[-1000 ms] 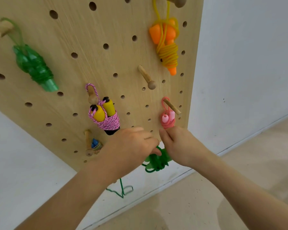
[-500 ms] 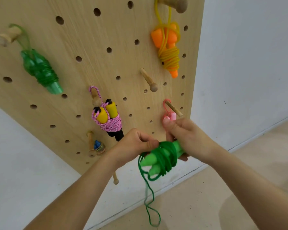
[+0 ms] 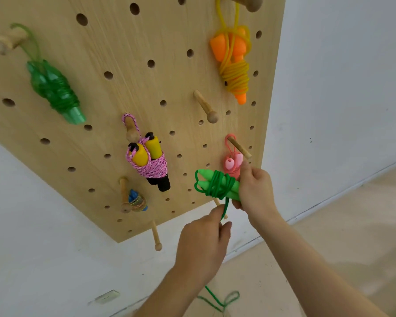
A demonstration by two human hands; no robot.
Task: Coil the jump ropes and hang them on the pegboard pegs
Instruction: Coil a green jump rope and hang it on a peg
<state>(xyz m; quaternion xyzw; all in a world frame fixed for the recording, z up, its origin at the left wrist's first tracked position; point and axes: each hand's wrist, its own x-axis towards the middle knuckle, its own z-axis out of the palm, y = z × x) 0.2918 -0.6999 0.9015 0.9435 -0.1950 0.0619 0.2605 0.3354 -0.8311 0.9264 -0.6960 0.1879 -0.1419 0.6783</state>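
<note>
A green jump rope (image 3: pixel 215 186) with two light green handles lies sideways in my right hand (image 3: pixel 255 186), several turns of cord wound around the handles. My left hand (image 3: pixel 205 241), just below, pinches the cord where it leaves the bundle. The loose end of the cord (image 3: pixel 224 298) dangles under my left forearm. Both hands are in front of the lower right part of the wooden pegboard (image 3: pixel 146 42). A bare peg (image 3: pixel 206 108) juts out above the bundle. Another bare peg (image 3: pixel 157 236) sticks out at the board's bottom edge.
Coiled ropes hang on other pegs: translucent green (image 3: pixel 53 88), orange and yellow (image 3: pixel 233 65), pink with yellow handles (image 3: pixel 150 161), small pink (image 3: pixel 232 161), small blue (image 3: pixel 136 201). A white wall (image 3: pixel 341 88) is behind, a beige floor (image 3: pixel 352 225) below.
My right hand lifted the green bundle and turned it sideways. My left hand dropped below it, drawing the cord down. The loose tail hangs lower.
</note>
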